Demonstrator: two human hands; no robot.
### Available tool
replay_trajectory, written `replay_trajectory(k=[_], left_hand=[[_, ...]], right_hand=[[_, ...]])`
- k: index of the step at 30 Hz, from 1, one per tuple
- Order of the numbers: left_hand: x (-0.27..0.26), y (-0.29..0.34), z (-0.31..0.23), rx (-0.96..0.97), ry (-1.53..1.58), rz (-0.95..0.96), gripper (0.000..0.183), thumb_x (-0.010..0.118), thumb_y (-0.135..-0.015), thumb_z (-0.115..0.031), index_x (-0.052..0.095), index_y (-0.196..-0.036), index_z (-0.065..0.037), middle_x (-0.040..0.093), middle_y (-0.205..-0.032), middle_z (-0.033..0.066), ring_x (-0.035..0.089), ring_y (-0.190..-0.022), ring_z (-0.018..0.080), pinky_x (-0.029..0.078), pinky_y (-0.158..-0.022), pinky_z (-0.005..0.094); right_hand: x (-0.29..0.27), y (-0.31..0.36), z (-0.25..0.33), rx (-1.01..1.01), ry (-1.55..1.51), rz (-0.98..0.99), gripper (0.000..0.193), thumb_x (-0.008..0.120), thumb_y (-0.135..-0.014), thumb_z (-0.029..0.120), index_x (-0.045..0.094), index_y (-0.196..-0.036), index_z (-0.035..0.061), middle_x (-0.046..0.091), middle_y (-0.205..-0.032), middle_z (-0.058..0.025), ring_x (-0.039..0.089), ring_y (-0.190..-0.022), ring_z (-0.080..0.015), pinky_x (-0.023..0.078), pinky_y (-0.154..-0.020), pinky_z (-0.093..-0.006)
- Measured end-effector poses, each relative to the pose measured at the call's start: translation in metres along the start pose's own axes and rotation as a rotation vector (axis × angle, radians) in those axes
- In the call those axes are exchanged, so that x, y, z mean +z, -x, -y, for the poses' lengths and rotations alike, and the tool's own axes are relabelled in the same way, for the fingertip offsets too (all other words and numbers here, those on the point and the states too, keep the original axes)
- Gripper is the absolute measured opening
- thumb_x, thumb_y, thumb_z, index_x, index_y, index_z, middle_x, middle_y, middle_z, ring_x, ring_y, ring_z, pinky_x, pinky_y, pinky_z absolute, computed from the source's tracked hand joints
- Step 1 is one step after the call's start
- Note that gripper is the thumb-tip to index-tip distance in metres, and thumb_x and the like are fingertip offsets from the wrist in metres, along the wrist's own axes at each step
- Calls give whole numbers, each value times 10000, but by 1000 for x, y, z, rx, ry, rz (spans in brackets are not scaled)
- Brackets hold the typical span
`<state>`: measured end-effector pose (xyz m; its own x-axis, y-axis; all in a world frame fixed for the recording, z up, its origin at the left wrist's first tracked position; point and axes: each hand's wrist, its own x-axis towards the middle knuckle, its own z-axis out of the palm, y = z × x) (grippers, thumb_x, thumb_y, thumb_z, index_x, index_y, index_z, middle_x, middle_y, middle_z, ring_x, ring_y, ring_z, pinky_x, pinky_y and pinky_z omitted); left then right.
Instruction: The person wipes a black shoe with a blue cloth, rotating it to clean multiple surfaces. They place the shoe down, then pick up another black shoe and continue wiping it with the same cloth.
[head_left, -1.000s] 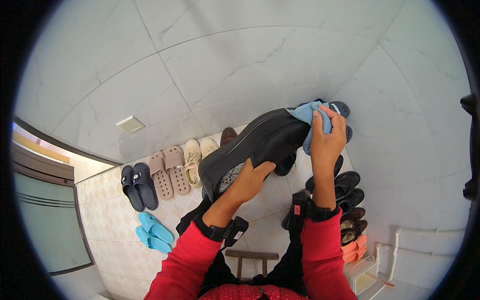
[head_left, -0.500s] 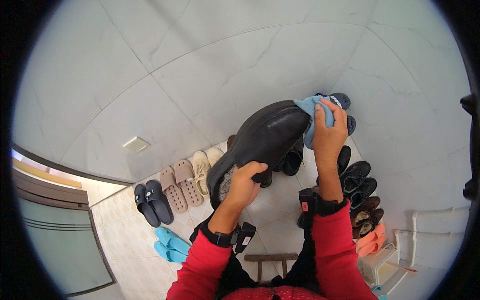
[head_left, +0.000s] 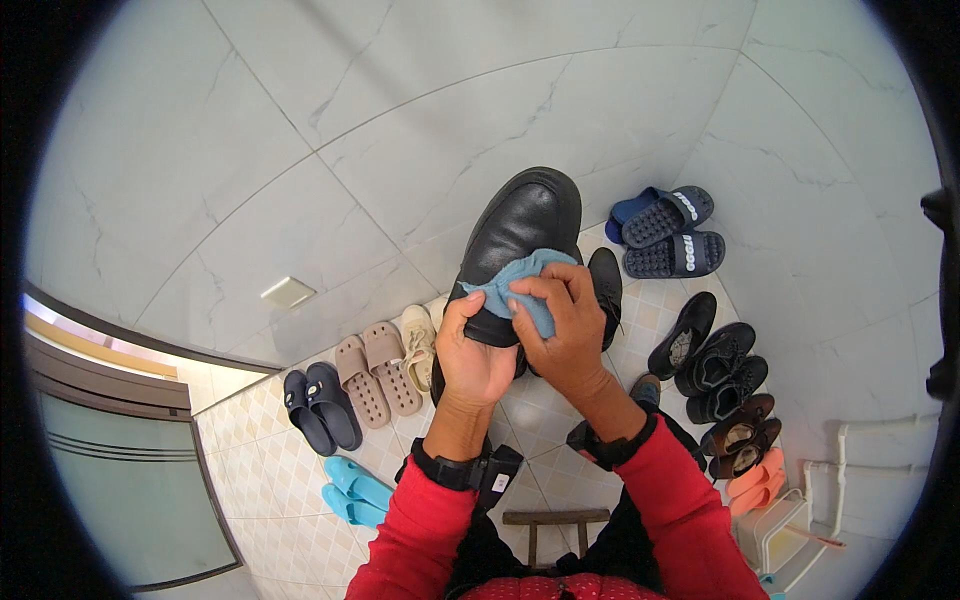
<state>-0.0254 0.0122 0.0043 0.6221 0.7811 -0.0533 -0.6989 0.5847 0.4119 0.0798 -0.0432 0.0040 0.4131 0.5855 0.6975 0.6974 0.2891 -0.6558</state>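
A black leather shoe (head_left: pixel 518 222) is raised in front of me, its rounded toe pointing away toward the wall. My left hand (head_left: pixel 474 368) grips it from below at the near end, with the thumb up along the left side and the other fingers hidden beneath. Pinched in my right hand (head_left: pixel 568 335) is a crumpled light-blue cloth (head_left: pixel 525 272), pressed onto the shoe's upper around the tongue. Behind my right hand, another black shoe (head_left: pixel 605 290) shows partly.
Left on the tiled floor are dark slippers (head_left: pixel 330 400), beige clogs (head_left: pixel 378 372), cream sneakers (head_left: pixel 420 345) and turquoise slippers (head_left: pixel 355 492). Navy slides (head_left: pixel 675 255), several dark shoes (head_left: pixel 720 365) and orange slippers (head_left: pixel 757 485) line the right wall. A wooden stool (head_left: pixel 555 518) is below me.
The shoe has swung from a rightward tilt to pointing away from me. My right hand and cloth have moved from the toe down to the tongue area; my left hand has turned palm up.
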Motion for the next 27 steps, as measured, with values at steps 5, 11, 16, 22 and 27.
replay_trajectory(k=[5,11,16,22,27], left_hand=[[4,5,13,-67,-59,23,460,499,-890,-162,514,-1309,28,598,-1295,137,572,-1185,271,407,-1062,404],[8,13,16,-229,-120,2,466,541,-879,-133,530,-1323,4,594,-1311,110,560,-1202,233,393,-1047,344],[-1,15,23,-209,-240,21,447,587,-864,-150,565,-1283,4,618,-1253,70,558,-1168,188,403,-1001,300],[-15,22,20,-127,-1225,101,342,563,-870,-108,593,-1196,-9,639,-1171,102,578,-1114,238,431,-952,327],[-10,18,25,-98,-1300,166,314,539,-896,-182,581,-1121,32,634,-1042,96,553,-994,243,437,-894,351]], right_hand=[[-19,-20,-21,-86,267,-130,283,755,-748,85,669,-1013,138,562,-996,-87,624,-860,-262,521,-682,-333],[-46,-45,-44,63,289,-368,166,672,-868,114,656,-1017,44,574,-1050,-166,589,-973,-308,482,-858,-372],[-52,-48,-46,95,256,-292,161,669,-866,108,663,-1013,45,596,-1036,-144,604,-957,-300,486,-852,-369],[-51,-49,-37,78,270,-178,181,692,-832,122,677,-1009,89,621,-997,-116,618,-929,-295,496,-826,-367],[-38,-43,-16,-29,230,81,212,723,-776,67,694,-986,82,646,-963,-106,628,-911,-276,501,-836,-344]])
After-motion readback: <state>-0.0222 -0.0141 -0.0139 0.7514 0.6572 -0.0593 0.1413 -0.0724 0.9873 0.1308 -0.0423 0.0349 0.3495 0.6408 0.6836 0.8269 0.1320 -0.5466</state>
